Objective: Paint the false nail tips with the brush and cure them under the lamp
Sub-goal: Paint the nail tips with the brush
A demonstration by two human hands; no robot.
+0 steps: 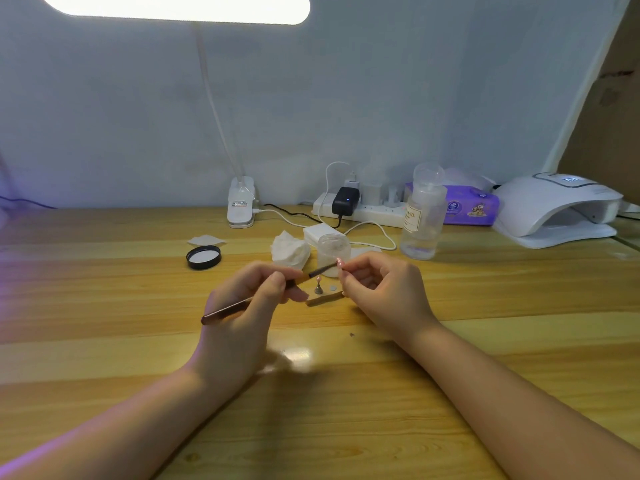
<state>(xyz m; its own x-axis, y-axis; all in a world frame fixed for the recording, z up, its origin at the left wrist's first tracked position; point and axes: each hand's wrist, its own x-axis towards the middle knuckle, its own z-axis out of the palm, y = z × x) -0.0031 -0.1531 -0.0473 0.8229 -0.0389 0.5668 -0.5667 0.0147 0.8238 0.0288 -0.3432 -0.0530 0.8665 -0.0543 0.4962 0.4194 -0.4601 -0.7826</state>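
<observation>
Glossy pink nail tip, pinched in right-hand fingers, meets brush.

I see a pink nail tip at the dark brush, over a yellow striped wood table. At ten o'clock, a black lid; at two o'clock, a purple pack and white lamp.

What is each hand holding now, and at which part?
The left hand holds the brush around mid-handle. The right hand pinches a pink nail tip from below.
</observation>
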